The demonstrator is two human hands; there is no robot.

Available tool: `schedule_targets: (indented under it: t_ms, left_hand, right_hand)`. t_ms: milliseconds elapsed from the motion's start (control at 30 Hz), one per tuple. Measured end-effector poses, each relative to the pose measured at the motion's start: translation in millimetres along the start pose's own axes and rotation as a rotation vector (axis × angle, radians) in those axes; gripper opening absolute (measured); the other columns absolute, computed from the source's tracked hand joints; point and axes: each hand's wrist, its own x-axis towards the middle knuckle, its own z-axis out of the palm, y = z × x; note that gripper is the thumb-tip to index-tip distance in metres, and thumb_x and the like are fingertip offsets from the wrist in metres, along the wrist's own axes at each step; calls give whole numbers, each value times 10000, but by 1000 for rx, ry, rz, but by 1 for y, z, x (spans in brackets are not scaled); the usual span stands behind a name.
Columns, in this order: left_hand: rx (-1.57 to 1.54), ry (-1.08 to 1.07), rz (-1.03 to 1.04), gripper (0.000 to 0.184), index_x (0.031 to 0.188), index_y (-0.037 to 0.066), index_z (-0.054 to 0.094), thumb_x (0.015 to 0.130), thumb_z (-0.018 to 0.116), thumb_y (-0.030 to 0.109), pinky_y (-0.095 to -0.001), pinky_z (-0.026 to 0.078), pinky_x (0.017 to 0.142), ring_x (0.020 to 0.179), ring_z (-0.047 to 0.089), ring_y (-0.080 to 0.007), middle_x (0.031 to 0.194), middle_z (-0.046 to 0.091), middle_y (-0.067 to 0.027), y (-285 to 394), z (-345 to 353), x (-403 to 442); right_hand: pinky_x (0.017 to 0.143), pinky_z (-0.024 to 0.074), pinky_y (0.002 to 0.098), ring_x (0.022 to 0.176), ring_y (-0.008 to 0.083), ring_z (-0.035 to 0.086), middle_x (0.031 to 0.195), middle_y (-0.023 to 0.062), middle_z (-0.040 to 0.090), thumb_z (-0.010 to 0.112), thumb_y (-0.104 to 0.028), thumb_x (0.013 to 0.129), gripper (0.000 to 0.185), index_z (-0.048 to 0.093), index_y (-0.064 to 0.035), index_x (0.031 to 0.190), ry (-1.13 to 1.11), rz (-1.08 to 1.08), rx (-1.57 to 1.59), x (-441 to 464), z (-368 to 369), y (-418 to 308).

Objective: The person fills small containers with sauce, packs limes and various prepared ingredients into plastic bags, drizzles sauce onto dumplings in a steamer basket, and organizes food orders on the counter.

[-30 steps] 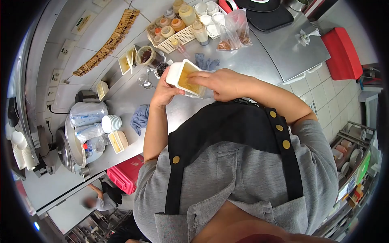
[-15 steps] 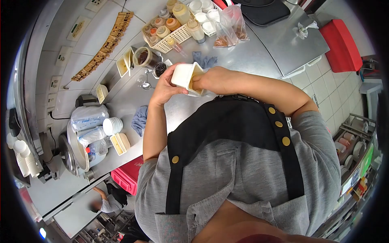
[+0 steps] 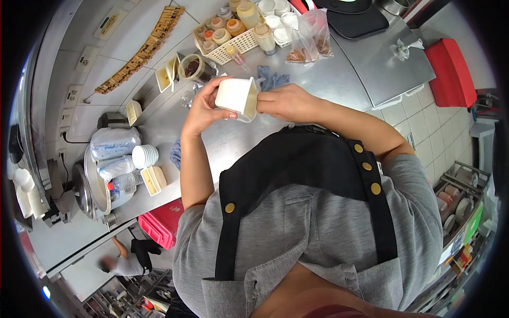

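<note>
My left hand [image 3: 204, 108] is wrapped round a white rectangular plastic container [image 3: 232, 96], thumb below and fingers behind it. The container lies tipped on its side above the steel counter, its mouth facing right. At that mouth is my right hand [image 3: 289, 103], fingers curled together against the rim; whatever they pinch is hidden. A blue-grey cloth [image 3: 273, 79] lies on the counter just beyond my hands. Left of them stands an open tub of dark contents [image 3: 192, 68].
A cream basket of sauce bottles [image 3: 233, 45] and bags of reddish-brown food [image 3: 310, 40] stand at the back. Stacked cups [image 3: 145, 157] and a container with yellow contents [image 3: 154, 180] are at left. A red bin [image 3: 450, 74] stands right. Another person [image 3: 127, 262] is lower left.
The container and my left hand have moved slightly left. My right hand has drawn back from inside the container to its rim, fingers now curled.
</note>
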Motion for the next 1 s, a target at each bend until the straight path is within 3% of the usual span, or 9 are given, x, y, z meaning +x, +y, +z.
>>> schedule_targets:
  t_ms: [200, 367, 467, 533, 800, 900, 1000]
  left_hand:
    - [-96, 126, 19, 977, 1414, 71, 532, 540, 960, -10, -349, 483, 1066, 1260, 565, -163, 1345, 614, -29, 2, -10, -23]
    - [-119, 230, 31, 984, 1447, 81, 464, 580, 916, -22, -361, 477, 1066, 1260, 566, -192, 1312, 615, -40, -1, -13, -42]
    - [-296, 274, 100, 932, 1425, 85, 444, 610, 886, -17, -360, 476, 1060, 1236, 574, -196, 1293, 605, -42, -14, -9, -54]
    - [-236, 315, 64, 889, 1382, 82, 456, 614, 897, 7, -357, 473, 1056, 1215, 579, -197, 1282, 600, -52, -26, -4, -57]
    - [-211, 596, 199, 891, 1423, 29, 440, 665, 906, 57, -383, 468, 1058, 1223, 592, -231, 1298, 614, -93, -42, 35, -69]
    - [-420, 638, 397, 847, 1452, -15, 458, 753, 858, 247, -427, 441, 1101, 1282, 577, -280, 1399, 581, -133, -35, 33, -69]
    - [-524, 668, 407, 840, 1461, -12, 438, 762, 837, 228, -444, 434, 1124, 1299, 572, -286, 1394, 583, -140, -29, 24, -75]
  right_hand:
    - [646, 561, 398, 837, 242, 700, 955, 28, 581, 652, -167, 881, 168, 590, -167, 1037, 59, -31, -91, 15, 18, 2]
    - [651, 558, 410, 829, 236, 701, 938, 28, 565, 657, -203, 886, 113, 603, -171, 980, 157, -64, -157, 32, 9, -1]
    - [661, 556, 431, 837, 263, 701, 931, 33, 591, 630, -213, 895, 58, 624, -168, 933, 261, -16, 28, 25, 4, -7]
    - [679, 555, 440, 849, 292, 696, 920, 44, 623, 631, -226, 900, 62, 646, -166, 902, 17, 116, 4, 15, 20, 6]
    - [679, 548, 464, 828, 317, 691, 934, 81, 655, 670, -221, 880, 128, 646, -97, 897, 16, 225, -23, -21, -13, 18]
    - [669, 548, 450, 789, 324, 693, 887, 123, 676, 708, -183, 847, 136, 634, -81, 898, 159, 399, 4, -38, -53, 32]
    - [652, 546, 416, 722, 324, 703, 802, 162, 690, 701, -133, 853, 146, 619, -63, 951, 386, 617, 70, -55, -92, 53]
